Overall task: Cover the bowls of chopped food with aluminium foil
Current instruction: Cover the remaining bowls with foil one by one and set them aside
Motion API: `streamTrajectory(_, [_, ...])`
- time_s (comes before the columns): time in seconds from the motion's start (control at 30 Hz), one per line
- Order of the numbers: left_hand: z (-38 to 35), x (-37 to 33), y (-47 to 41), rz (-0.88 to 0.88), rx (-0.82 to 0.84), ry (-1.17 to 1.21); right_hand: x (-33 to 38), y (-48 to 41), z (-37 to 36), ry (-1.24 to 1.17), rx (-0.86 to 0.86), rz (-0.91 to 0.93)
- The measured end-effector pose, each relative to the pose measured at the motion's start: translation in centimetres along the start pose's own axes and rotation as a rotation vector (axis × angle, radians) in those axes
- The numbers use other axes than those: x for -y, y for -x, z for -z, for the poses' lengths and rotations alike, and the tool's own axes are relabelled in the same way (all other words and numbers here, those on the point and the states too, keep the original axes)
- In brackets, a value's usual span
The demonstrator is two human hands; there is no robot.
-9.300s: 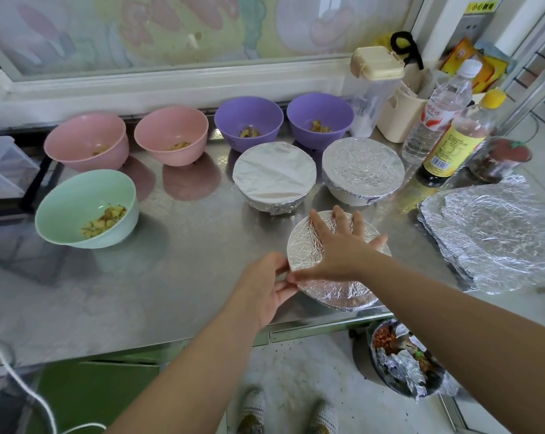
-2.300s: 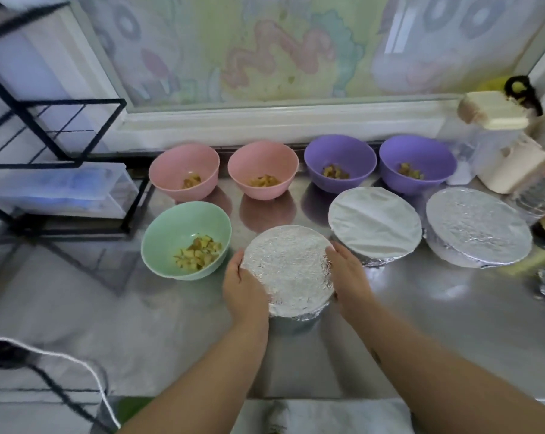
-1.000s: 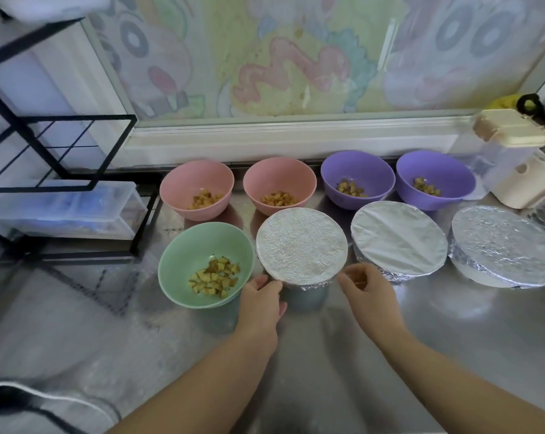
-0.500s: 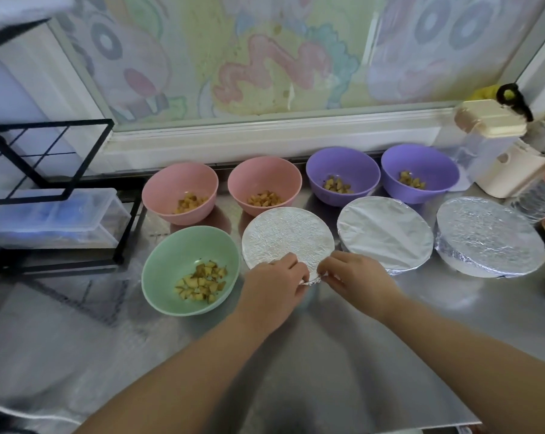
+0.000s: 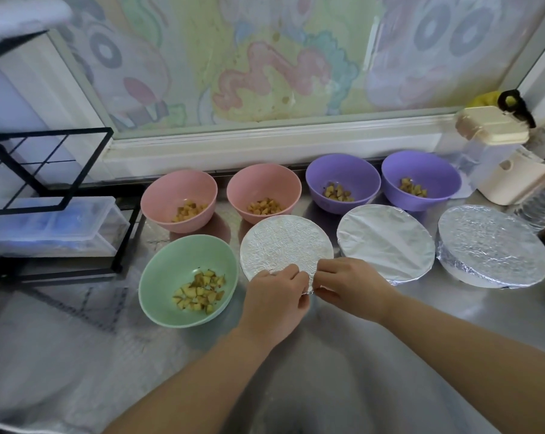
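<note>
Fingers of the left hand and the right hand are curling in, pinching the foil edge at the 5 o'clock rim of the nearest covered bowl. It is sitting on the steel counter, with the green bowl of chopped food lying open just beside it at 9 o'clock. At its 3 o'clock a second covered bowl and a third covered bowl are standing. From 10 to 2 o'clock, pink bowls and purple bowls are sitting uncovered.

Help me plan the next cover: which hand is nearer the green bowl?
Left. The left hand is just right of the green bowl, on the foil-covered bowl; the right hand is farther right, beyond it.
</note>
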State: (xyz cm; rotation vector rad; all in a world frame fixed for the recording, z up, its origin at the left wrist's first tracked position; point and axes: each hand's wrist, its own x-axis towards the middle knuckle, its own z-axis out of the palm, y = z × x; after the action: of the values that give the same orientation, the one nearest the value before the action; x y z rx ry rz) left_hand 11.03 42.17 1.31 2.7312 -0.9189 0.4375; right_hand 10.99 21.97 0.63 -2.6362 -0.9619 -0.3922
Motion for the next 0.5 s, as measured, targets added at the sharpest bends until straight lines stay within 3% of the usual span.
streamTrajectory(0.5, [0.0,0.4,-0.3,-0.035,-0.015,-0.027,1.2,-1.2,0.1,0.015,0.091,-0.128])
